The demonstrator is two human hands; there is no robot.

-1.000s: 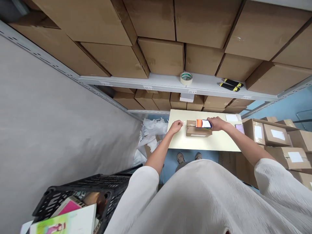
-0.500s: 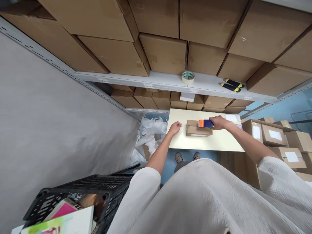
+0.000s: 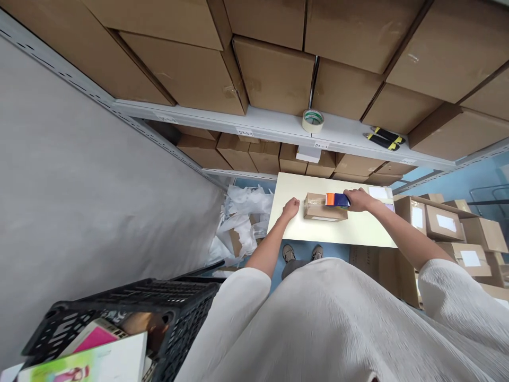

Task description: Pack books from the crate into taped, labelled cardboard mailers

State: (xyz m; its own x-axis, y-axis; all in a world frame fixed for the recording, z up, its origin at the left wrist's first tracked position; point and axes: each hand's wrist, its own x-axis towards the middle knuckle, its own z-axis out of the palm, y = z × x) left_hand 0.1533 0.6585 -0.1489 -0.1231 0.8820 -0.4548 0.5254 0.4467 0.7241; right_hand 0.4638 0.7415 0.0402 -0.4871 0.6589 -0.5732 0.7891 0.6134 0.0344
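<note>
A small cardboard box (image 3: 324,212) lies on the cream-coloured table (image 3: 290,231). My right hand (image 3: 358,199) is closed around an orange and dark blue tape dispenser (image 3: 338,200), which sits over the right part of the box's top. A shiny strip of clear tape (image 3: 315,200) shows on the top, left of the dispenser. Just off the box's left end is my left hand (image 3: 291,208), its fingers closed. Whatever it may hold is too small to make out.
Beyond the table, a grey shelf (image 3: 274,124) carries large cartons, a tape roll (image 3: 313,121) and black-and-yellow cutters (image 3: 384,139). White packing scraps (image 3: 244,223) lie at the left. A black crate (image 3: 186,318) with books stands at lower left; labelled boxes (image 3: 445,223) fill the right.
My left hand has come slightly closer to the box's left end. Shiny tape now shows on the box top. My right hand stays over the box with the dispenser. The view has shifted slightly.
</note>
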